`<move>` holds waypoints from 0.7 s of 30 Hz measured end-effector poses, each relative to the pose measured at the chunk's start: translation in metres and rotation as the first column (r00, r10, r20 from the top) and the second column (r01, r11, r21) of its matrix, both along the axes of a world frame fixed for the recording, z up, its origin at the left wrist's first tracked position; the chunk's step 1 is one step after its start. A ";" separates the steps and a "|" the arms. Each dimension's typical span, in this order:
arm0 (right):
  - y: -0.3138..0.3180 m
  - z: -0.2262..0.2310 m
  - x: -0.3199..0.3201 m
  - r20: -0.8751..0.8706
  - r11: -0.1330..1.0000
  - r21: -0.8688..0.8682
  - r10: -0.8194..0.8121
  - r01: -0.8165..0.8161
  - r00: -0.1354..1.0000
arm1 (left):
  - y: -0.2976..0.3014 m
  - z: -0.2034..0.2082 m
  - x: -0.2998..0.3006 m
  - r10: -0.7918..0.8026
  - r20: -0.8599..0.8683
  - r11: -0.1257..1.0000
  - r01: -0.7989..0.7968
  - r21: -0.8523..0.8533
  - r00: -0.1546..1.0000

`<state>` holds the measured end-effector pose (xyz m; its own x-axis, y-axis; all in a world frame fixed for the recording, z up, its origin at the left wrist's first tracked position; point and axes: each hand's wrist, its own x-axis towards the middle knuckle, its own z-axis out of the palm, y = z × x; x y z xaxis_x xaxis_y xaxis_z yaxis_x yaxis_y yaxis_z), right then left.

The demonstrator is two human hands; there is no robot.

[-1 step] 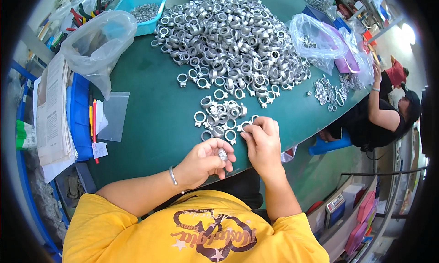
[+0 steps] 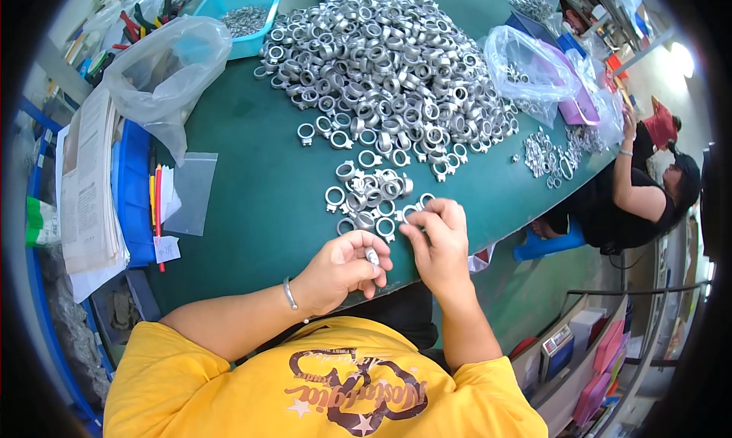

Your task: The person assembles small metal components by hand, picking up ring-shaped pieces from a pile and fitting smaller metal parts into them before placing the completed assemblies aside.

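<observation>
My left hand (image 2: 341,266) is closed around a small silver metal ring clamp (image 2: 371,256), part of which shows between thumb and fingers. At the near right of a small cluster of ring clamps (image 2: 366,196), my right hand (image 2: 441,243) pinches the edge of one ring clamp (image 2: 409,212) lying on the green table. Its fingertips partly hide that ring. Single rings with small lugs lie around the cluster. Beyond them rises a large heap of the same ring clamps (image 2: 381,64).
A turquoise tray (image 2: 268,19) of small metal parts and a plastic bag (image 2: 164,64) stand at the back left. A blue bin with papers (image 2: 91,186) lines the left side. Right, a purple basket (image 2: 583,106) stands beside small parts (image 2: 545,156); a person (image 2: 644,186) sits beyond.
My right index finger has bent down closer to my thumb at the ring. The ring in my left hand has turned slightly.
</observation>
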<state>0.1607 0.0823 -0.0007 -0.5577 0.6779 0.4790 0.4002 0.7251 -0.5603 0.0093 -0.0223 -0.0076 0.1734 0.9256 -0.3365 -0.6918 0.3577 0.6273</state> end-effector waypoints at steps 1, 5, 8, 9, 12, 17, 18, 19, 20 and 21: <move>-0.004 0.000 0.002 -0.076 0.996 -0.091 0.018 -0.025 0.997 | 0.001 0.001 -0.001 0.009 -0.021 1.000 -0.009 0.022 1.000; -0.023 0.003 0.005 -0.269 0.957 -0.157 0.197 -0.245 0.943 | -0.002 0.000 0.000 0.061 -0.111 0.994 -0.050 0.101 0.992; -0.029 -0.004 0.008 -0.293 0.940 -0.177 0.231 -0.290 0.928 | -0.002 0.002 0.001 0.087 -0.195 0.986 -0.056 0.158 0.977; -0.031 -0.005 0.008 -0.308 0.936 -0.184 0.234 -0.299 0.922 | -0.002 0.002 0.001 0.091 -0.222 0.983 -0.052 0.175 0.971; -0.033 -0.006 0.008 -0.299 0.929 -0.195 0.250 -0.316 0.921 | -0.002 0.005 0.001 0.122 -0.225 0.974 -0.073 0.214 0.967; -0.034 -0.006 0.009 -0.299 0.912 -0.233 0.263 -0.338 0.917 | -0.002 0.006 0.001 0.093 -0.210 0.982 -0.054 0.183 0.973; -0.033 -0.007 0.009 -0.306 0.909 -0.237 0.265 -0.342 0.915 | -0.002 0.006 0.001 0.098 -0.222 0.981 -0.056 0.188 0.970; -0.033 -0.007 0.009 -0.312 0.907 -0.240 0.266 -0.347 0.912 | -0.002 0.006 0.001 0.103 -0.234 0.979 -0.057 0.193 0.967; -0.034 -0.007 0.009 -0.315 0.906 -0.244 0.263 -0.345 0.912 | -0.002 0.005 0.002 0.107 -0.246 0.979 -0.058 0.198 0.963; -0.034 -0.008 0.009 -0.318 0.906 -0.248 0.259 -0.343 0.912 | -0.002 0.004 0.002 0.107 -0.247 0.980 -0.060 0.192 0.963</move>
